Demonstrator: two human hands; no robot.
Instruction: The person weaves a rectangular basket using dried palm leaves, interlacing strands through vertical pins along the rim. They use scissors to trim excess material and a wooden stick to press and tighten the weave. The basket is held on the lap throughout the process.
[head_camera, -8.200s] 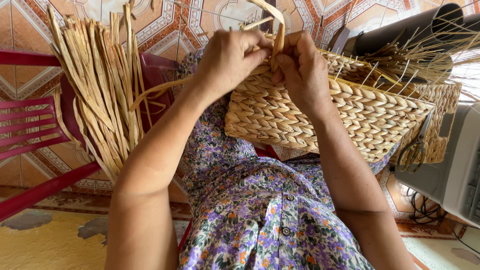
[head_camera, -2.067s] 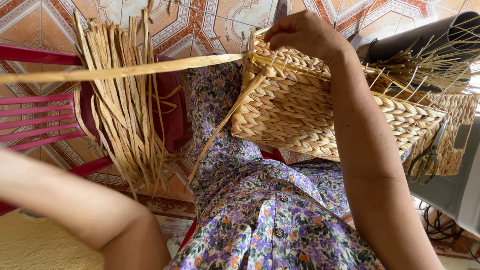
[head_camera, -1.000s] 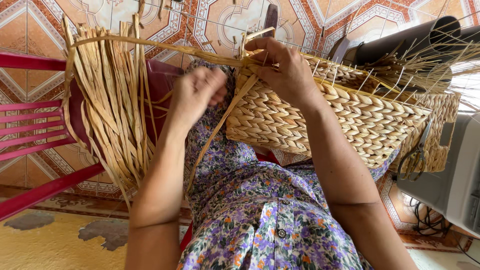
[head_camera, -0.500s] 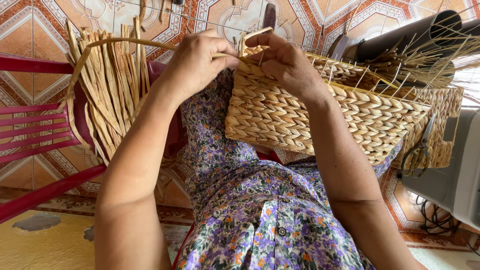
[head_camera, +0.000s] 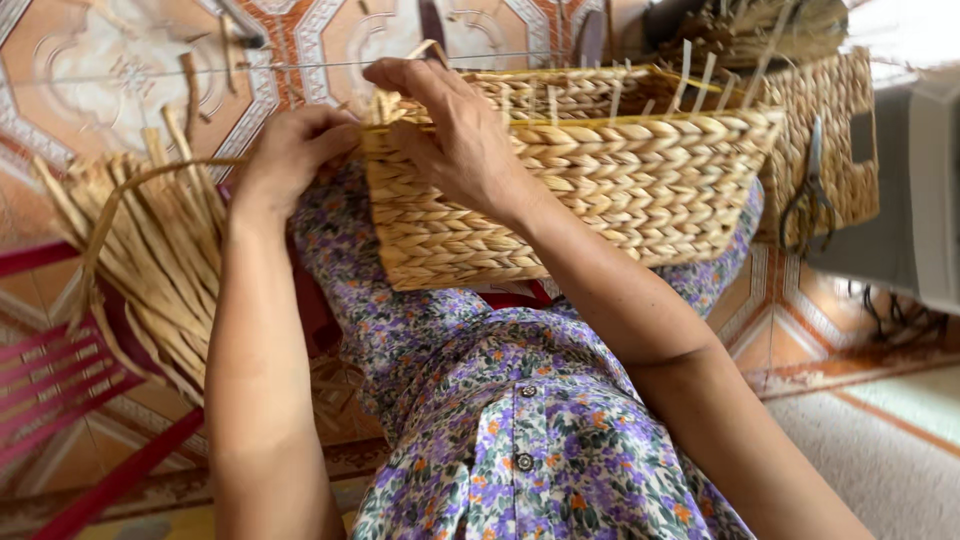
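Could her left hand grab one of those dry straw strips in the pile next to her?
Probably yes. The left hand is at the basket corner, right beside the pile of strips, and nothing sits between them. It already seems to pinch one strand, so it would need to let go first.

No packages, labels, signs or screens in view
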